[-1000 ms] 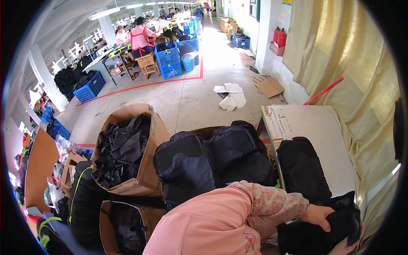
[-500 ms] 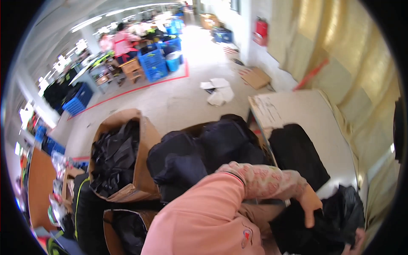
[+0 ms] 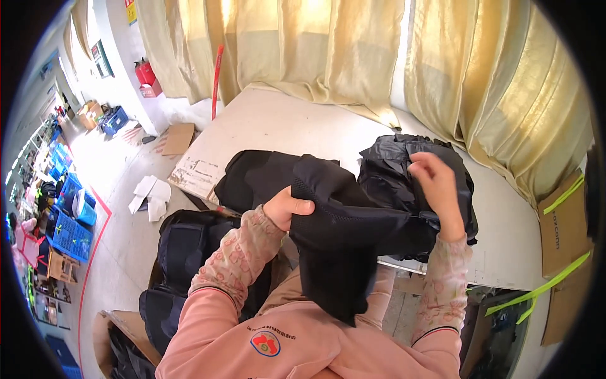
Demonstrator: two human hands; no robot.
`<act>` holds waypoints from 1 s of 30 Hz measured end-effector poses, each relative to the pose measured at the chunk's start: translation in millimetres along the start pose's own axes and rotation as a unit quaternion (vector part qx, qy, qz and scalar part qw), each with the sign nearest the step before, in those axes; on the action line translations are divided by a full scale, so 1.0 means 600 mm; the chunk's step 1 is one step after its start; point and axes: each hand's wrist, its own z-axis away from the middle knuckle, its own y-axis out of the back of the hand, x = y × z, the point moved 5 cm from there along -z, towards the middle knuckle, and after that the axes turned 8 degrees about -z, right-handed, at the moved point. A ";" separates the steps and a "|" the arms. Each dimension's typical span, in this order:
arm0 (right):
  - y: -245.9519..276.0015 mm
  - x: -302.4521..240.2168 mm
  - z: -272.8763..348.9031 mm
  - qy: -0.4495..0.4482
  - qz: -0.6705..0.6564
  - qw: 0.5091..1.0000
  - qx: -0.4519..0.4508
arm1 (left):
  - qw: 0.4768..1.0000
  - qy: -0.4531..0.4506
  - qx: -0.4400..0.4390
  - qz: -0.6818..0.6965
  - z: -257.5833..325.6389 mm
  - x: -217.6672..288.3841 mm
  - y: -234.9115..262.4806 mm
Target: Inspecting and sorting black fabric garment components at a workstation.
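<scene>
My left hand (image 3: 287, 207) grips the edge of a black fabric piece (image 3: 353, 234) that is lifted off the white table (image 3: 284, 123) and hangs down toward my chest. My right hand (image 3: 435, 183) is raised at the piece's far end, fingers closed on a crinkled black plastic bag (image 3: 391, 164) that lies on the table behind it. Another flat black fabric piece (image 3: 252, 177) rests on the table just left of my left hand. Both forearms wear pink patterned sleeves.
Yellow curtains (image 3: 353, 50) hang behind the table. Black backpacks (image 3: 189, 240) are piled on the floor to my left, beside an open cardboard box (image 3: 123, 322). Cardboard sheets (image 3: 562, 227) lean at the right. Blue crates (image 3: 69, 234) and a red extinguisher (image 3: 145, 72) stand farther off.
My view has swung from the floor boxes up to the table. Both hands have raised the black fabric piece off the table; earlier only one hand reached onto the black pile.
</scene>
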 end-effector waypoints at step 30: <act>-0.087 -0.192 0.070 0.198 0.117 0.970 -0.082 | 0.961 -0.069 0.181 -0.195 -0.003 0.077 0.028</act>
